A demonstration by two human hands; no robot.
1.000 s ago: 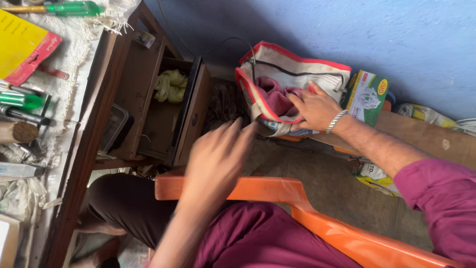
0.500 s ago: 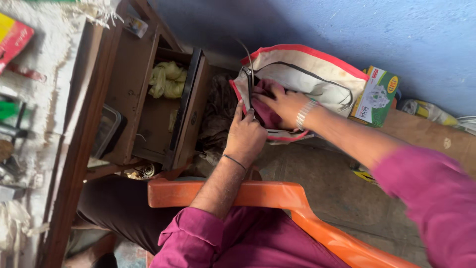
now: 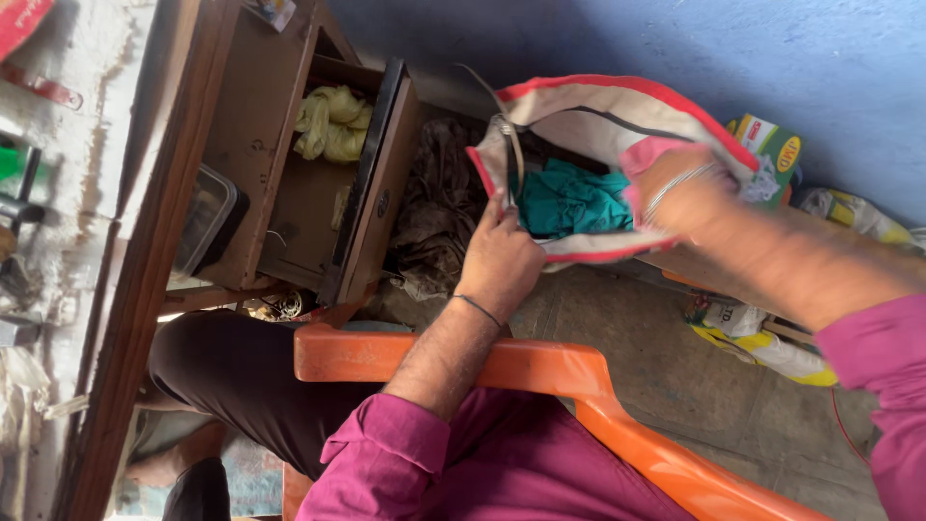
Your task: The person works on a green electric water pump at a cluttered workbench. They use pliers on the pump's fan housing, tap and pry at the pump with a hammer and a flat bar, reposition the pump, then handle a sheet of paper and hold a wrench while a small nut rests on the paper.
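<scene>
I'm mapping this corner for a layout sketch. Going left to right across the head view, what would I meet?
Wooden table edge → open drawer holding a yellow cloth → left hand on the striped bag's rim → green cloth inside the bag → blurred right hand → green box.

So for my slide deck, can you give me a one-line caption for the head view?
Left hand holds open a striped bag while right hand reaches in toward teal cloth.

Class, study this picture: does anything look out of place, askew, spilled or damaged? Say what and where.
The wooden drawer hangs pulled open with crumpled yellow cloth bunched inside. A dirty rag heap lies loose on the floor beside it. The striped bag sags open, teal cloth showing. Nothing looks spilled or broken.
</scene>
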